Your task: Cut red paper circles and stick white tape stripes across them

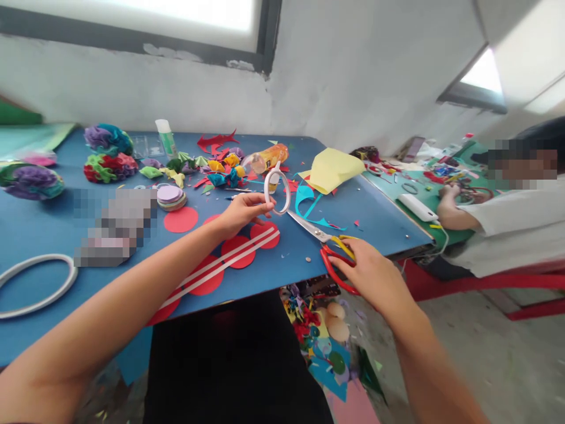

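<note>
My left hand (241, 213) pinches a white loop of paper strip (277, 189) and holds it upright just above the blue table (53, 229). My right hand (371, 272) grips the red and yellow handles of a pair of scissors (324, 241); the blades point left toward the base of the loop. Below the left hand, a row of red paper circles (241, 252) lies on the table with two white strips (220, 268) laid across them.
Paper flowers (108, 154), folded coloured scraps, a glue stick (166, 136), a stack of paper discs (171, 196), a bottle (267, 159), yellow paper (331, 169) and a white ring (37, 284) lie on the table. Another person (503, 206) works at the right. Scraps litter the floor.
</note>
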### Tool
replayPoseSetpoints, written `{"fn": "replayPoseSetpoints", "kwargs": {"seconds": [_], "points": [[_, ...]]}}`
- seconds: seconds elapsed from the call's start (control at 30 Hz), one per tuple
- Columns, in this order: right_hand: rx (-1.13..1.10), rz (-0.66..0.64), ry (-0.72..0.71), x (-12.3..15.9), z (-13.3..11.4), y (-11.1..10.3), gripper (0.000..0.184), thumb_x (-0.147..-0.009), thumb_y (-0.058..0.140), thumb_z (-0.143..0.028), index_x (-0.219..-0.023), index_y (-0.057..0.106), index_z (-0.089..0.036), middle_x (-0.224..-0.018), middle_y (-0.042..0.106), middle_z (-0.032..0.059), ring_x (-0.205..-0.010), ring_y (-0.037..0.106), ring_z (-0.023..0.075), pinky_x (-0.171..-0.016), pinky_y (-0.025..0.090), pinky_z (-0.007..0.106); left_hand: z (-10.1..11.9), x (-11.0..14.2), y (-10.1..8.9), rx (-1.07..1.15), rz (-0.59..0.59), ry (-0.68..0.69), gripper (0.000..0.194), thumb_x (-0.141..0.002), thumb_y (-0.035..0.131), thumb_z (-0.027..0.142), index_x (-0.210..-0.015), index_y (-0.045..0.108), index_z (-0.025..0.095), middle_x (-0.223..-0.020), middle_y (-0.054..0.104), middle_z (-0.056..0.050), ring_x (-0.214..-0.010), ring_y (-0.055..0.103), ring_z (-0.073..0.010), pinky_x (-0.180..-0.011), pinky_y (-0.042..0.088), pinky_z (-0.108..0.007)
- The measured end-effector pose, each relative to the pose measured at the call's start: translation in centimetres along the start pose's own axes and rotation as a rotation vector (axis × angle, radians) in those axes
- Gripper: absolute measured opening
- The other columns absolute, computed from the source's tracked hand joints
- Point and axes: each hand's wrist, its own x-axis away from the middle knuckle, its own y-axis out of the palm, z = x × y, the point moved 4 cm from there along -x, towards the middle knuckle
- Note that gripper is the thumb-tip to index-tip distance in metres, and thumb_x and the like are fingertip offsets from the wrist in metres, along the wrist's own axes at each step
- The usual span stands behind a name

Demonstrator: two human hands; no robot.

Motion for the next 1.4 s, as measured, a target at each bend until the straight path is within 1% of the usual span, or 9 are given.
{"fn": "replayPoseSetpoints", "kwargs": {"seconds": [0.1, 0.2, 0.37, 0.47, 0.67, 0.8, 1.07, 1.23, 1.4], "points": [[-0.034, 0.029, -0.118, -2.2, -0.2, -0.2, 0.038, -0.089, 0.05, -0.036, -0.115, 0.059, -0.01, -0.114, 0.062, 0.0146, -0.105, 0.06, 0.0315, -0.087, 0.047, 0.042, -0.3, 0.0, -0.1, 0.02, 0.021, -0.022, 0.034, -0.064, 0.078, 0.04, -0.084, 0.068, 0.015, -0.071, 0.062, 0.001, -0.067, 0.059, -0.0093, -0.056, 0.051, -0.018], [-0.059, 0.118, -0.198, -3.2, -1.5, -0.8, 0.037, -0.092, 0.046, -0.033, -0.113, 0.062, -0.007, -0.11, 0.062, 0.0175, -0.101, 0.06, 0.0342, -0.087, 0.046, 0.048, -0.5, -0.1, -0.3, 0.046, 0.049, -0.04, 0.037, -0.062, 0.079, 0.042, -0.084, 0.068, 0.015, -0.07, 0.062, 0.001, -0.066, 0.059, -0.0095, -0.055, 0.051, -0.018], [-0.155, 0.094, -0.541, -3.0, -6.8, 0.3, 0.035, -0.093, 0.049, -0.035, -0.117, 0.064, -0.015, -0.117, 0.065, 0.0109, -0.108, 0.059, 0.0253, -0.096, 0.046, 0.037, -0.8, -0.1, -0.6, 0.086, 0.076, -0.044, 0.039, -0.061, 0.081, 0.042, -0.085, 0.068, 0.014, -0.068, 0.063, 0.001, -0.065, 0.059, -0.0097, -0.055, 0.051, -0.018], [-0.184, 0.08, -0.645, -3.0, -8.8, 1.5, 0.036, -0.092, 0.052, -0.034, -0.118, 0.064, -0.014, -0.12, 0.064, 0.0133, -0.108, 0.059, 0.0286, -0.096, 0.047, 0.042, -0.9, -0.1, -0.8, 0.097, 0.085, -0.041, 0.04, -0.06, 0.081, 0.042, -0.085, 0.068, 0.013, -0.067, 0.063, 0.001, -0.064, 0.059, -0.0097, -0.055, 0.05, -0.019], [-0.261, 0.13, -0.666, -3.1, -8.7, 1.8, 0.031, -0.09, 0.055, -0.031, -0.111, 0.068, -0.013, -0.114, 0.066, 0.0168, -0.103, 0.061, 0.0325, -0.09, 0.049, 0.05, -0.9, -0.1, -0.8, 0.117, 0.08, -0.05, 0.04, -0.058, 0.082, 0.041, -0.084, 0.068, 0.014, -0.066, 0.063, 0.001, -0.064, 0.059, -0.0098, -0.055, 0.05, -0.019], [-0.378, 0.211, -0.638, -3.2, -8.1, 1.0, 0.023, -0.09, 0.055, -0.031, -0.101, 0.067, -0.015, -0.105, 0.069, 0.0119, -0.098, 0.065, 0.0264, -0.086, 0.053, 0.042, -0.8, -0.1, -0.7, 0.123, 0.079, -0.056, 0.039, -0.059, 0.082, 0.041, -0.084, 0.068, 0.014, -0.066, 0.063, 0.001, -0.064, 0.059, -0.0098, -0.055, 0.049, -0.018], [-0.536, 0.423, -0.68, -5.0, -8.8, -1.3, 0.028, -0.09, 0.055, -0.025, -0.116, 0.06, -0.015, -0.116, 0.065, 0.0147, -0.11, 0.058, 0.0268, -0.095, 0.046, 0.045, 0.0, 0.2, -0.3, 0.113, 0.036, -0.041, 0.037, -0.061, 0.081, 0.041, -0.083, 0.068, 0.014, -0.065, 0.062, 0.002, -0.061, 0.058, -0.0075, -0.056, 0.05, -0.018], [-0.625, 0.425, -0.74, -5.4, -10.0, -2.2, 0.015, -0.09, 0.054, -0.021, -0.098, 0.067, -0.019, -0.098, 0.071, 0.0079, -0.095, 0.064, 0.0225, -0.087, 0.049, 0.038, 1.6, 0.2, 0.4, 0.083, -0.003, 0.005, 0.039, -0.065, 0.077, 0.044, -0.089, 0.068, 0.016, -0.064, 0.061, 0.003, -0.06, 0.058, -0.007, -0.057, 0.05, -0.019], [-0.771, 0.48, -0.628, -4.5, -9.7, -3.2, 0.012, -0.09, 0.055, -0.025, -0.093, 0.065, -0.021, -0.089, 0.073, 0.0049, -0.084, 0.067, 0.0211, -0.078, 0.051, 0.035, 4.7, 0.6, 1.7, -0.046, -0.035, 0.04, 0.029, -0.073, 0.071, 0.042, -0.082, 0.068, 0.014, -0.066, 0.063, 0.001, -0.061, 0.059, -0.0081, -0.055, 0.05, -0.019]]}}
